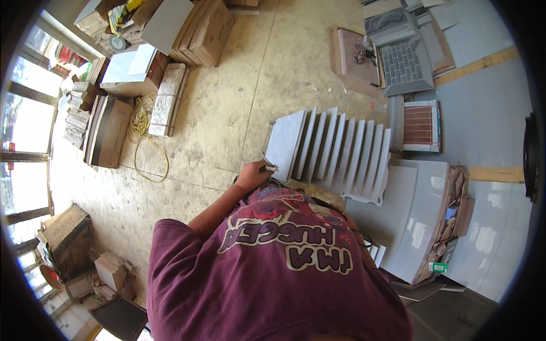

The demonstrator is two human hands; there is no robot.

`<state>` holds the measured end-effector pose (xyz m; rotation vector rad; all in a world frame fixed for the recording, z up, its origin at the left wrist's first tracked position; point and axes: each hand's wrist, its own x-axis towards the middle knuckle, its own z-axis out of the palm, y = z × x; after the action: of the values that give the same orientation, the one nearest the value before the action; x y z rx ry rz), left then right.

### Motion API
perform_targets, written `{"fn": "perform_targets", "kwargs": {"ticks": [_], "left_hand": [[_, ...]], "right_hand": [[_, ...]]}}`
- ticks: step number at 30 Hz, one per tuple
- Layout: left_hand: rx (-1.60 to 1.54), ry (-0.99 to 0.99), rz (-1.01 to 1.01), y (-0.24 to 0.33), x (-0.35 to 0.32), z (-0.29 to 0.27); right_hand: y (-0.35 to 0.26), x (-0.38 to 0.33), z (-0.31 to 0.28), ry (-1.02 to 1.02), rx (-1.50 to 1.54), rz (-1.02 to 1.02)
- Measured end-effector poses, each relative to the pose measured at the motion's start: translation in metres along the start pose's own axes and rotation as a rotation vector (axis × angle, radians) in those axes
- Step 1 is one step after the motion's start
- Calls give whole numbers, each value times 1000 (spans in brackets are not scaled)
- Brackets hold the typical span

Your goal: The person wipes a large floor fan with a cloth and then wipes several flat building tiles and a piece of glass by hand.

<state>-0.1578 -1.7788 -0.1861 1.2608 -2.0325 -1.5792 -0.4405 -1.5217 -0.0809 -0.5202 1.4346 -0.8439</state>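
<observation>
My left hand (254, 175) is at the near left corner of a row of slanted grey tiles. Its fingers are closed around a small pale thing (269, 168) that I cannot make out. Several thin light-grey tiles (284, 142) lean one behind another, evenly spaced, in a white display rack (364, 197) with a wavy edge. The nearest tile face lies just beyond the fingers of my left hand. My right hand is out of sight behind my maroon shirt; only a strip of that arm shows at its right side.
Large glossy grey slabs (398, 210) lie close on the right, with torn cardboard (452, 210) along their edge. Beyond the rack are a brick-patterned sample panel (422, 126) and a grey tile panel (406, 65). At left, a yellow hose (142, 119) lies near cardboard boxes (111, 133).
</observation>
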Motion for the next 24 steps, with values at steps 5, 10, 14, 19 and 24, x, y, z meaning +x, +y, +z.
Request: {"fn": "perform_targets", "kwargs": {"ticks": [5, 10, 14, 19, 24], "left_hand": [[-27, -17, -16, 2, -10, 2], [43, 34, 4, 3, -20, 11], [-4, 97, -27, 11, -32, 13], [73, 128, -45, 9, -53, 16], [51, 258, -93, -4, -80, 23]], "right_hand": [[0, -8, 4, 1, -14, -8], [8, -11, -6, -25, -23, -33], [14, -16, -20, -49, -33, -55], [23, -16, -34, -92, -31, -77], [26, -11, -45, -135, -46, -71]]}}
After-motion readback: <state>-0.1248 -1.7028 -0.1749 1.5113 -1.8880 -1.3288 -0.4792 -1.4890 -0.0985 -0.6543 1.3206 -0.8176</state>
